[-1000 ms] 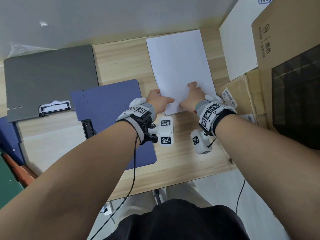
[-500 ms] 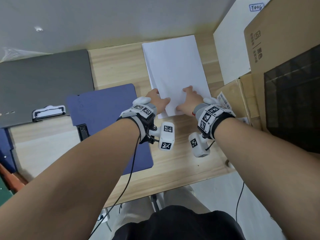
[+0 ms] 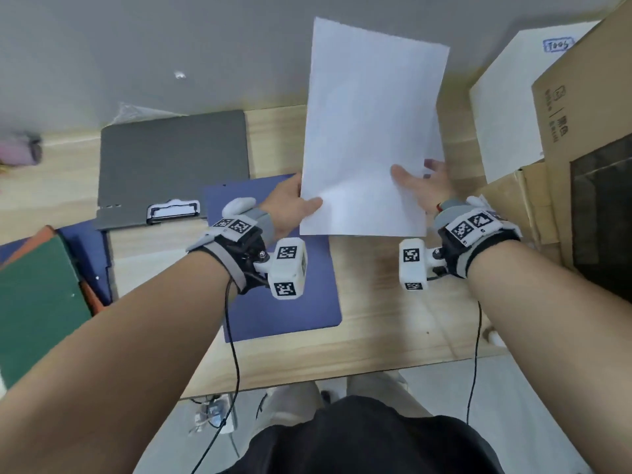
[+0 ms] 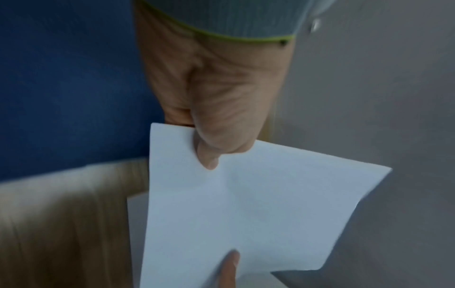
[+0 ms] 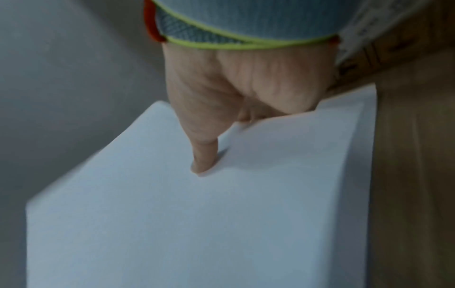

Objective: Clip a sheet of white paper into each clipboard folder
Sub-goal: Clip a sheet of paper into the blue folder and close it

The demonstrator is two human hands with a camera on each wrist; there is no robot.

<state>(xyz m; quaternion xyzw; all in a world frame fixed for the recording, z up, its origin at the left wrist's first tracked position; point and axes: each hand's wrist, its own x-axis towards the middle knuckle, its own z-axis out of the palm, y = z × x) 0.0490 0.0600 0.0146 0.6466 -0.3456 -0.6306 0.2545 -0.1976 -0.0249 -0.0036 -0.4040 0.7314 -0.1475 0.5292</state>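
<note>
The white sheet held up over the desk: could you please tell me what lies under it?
Under the sheet, a white stack edge and bare desk show; the stack's depth is hidden.

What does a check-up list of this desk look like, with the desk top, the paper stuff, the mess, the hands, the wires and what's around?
Surface: light wooden desk top, bare at the near edge.
Job's things: white paper sheet lifted off the desk; blue clipboard folder lies closed; grey clipboard folder shows its metal clip.
Clutter: green folder at the far left.
Hands: left hand pinches the sheet's near left corner; right hand holds its right edge, thumb on top.
Cables: black wrist wires hang past the desk edge.
Surroundings: brown cardboard boxes on the right, grey wall behind.
</note>
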